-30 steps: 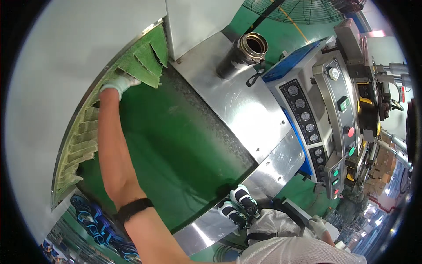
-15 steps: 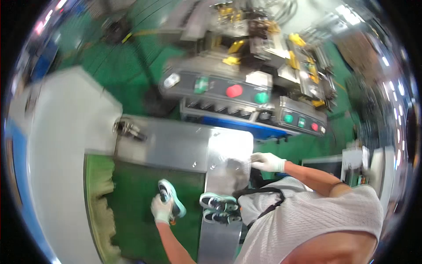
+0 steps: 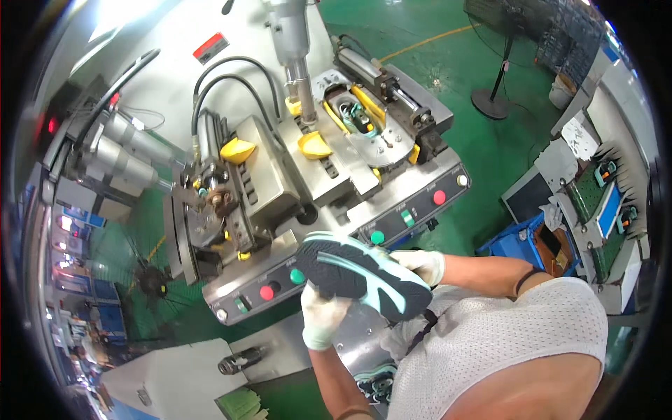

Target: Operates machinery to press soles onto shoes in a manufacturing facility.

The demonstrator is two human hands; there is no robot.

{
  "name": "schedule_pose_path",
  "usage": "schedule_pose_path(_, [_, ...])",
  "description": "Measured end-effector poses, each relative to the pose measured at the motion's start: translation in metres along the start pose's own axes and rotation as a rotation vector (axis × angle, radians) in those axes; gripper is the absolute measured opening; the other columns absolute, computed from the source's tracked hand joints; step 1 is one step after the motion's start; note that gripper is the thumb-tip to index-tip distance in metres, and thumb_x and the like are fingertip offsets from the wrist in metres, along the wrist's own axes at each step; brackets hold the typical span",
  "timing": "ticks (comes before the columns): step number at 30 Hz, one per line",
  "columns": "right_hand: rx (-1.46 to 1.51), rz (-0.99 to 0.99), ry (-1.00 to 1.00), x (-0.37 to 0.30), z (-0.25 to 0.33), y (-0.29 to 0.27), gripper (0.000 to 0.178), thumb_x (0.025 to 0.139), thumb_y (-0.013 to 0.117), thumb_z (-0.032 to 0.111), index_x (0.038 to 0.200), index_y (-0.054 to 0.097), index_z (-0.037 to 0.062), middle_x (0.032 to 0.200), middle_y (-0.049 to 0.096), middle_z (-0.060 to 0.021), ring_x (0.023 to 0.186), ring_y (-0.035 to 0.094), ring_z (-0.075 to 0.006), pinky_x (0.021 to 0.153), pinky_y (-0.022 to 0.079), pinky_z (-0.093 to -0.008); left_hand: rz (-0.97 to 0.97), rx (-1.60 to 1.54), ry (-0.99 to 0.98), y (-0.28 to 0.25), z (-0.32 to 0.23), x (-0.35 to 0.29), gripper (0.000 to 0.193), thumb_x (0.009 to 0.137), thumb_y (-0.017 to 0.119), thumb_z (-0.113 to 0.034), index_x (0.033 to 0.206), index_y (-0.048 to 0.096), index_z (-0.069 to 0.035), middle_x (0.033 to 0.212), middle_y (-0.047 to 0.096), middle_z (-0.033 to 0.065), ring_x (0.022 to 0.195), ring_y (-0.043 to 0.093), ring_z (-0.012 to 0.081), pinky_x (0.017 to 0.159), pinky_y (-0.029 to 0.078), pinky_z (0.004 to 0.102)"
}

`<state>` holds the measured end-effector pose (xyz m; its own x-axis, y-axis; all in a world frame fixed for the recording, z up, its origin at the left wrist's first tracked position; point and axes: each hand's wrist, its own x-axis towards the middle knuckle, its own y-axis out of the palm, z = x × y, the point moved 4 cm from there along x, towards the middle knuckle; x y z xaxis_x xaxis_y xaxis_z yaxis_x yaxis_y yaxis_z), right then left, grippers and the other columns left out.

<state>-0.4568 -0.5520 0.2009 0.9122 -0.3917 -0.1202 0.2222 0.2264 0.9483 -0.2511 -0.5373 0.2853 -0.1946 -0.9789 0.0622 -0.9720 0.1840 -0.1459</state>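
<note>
A sneaker with a black and mint-green sole is held up in front of a machine's control panels, its sole facing me. My left hand, in a white glove, grips its lower left side. The fingers of my gloved right hand close on its upper right edge, partly hidden behind it. Another sneaker sits in the machine's clamp station, between yellow pads. Below my hands, dark and mint sneakers rest on the metal shelf, partly covered by my arm and shirt.
Two panels carry red buttons and green buttons. A steel cylinder rises beside the clamp station. At the right stand a blue crate and a rack with shoes. A pedestal fan is at the far right.
My view has swung toward the machine. The sneaker in my left hand has come up from over the floor to the panels. My right hand has left the metal shelf and taken hold too.
</note>
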Motion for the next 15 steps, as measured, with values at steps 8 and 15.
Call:
schedule_pose_path(8, [-0.425, -0.422, -0.78, -0.141, 0.16, -0.011, 0.082, 0.082, 0.081, 0.037, 0.14, 0.045, -0.0101, 0.132, 0.06, -0.0158, 0.119, 0.061, -0.0224, 0.102, 0.048, -0.0377, -0.112, 0.069, 0.06, 0.095, 0.069, 0.309, 0.065, 0.097, 0.067, -0.022, 0.149, 0.038, 0.005, 0.147, 0.048, 0.0231, 0.135, 0.05, 0.0297, 0.112, 0.041, 0.0373])
schedule_pose_path(15, [-0.306, -0.657, -0.935, -0.217, 0.168, -0.017, 0.082, 0.075, 0.085, 0.027, 0.14, 0.047, -0.0061, 0.124, 0.066, -0.0187, 0.11, 0.068, -0.0274, 0.098, 0.054, -0.0404, -0.326, 0.756, -0.258, 0.122, 0.193, 0.484, 0.101, 0.085, 0.072, -0.035, 0.151, 0.015, 0.015, 0.144, 0.041, 0.0382, 0.135, 0.045, 0.0457, 0.112, 0.039, 0.0407])
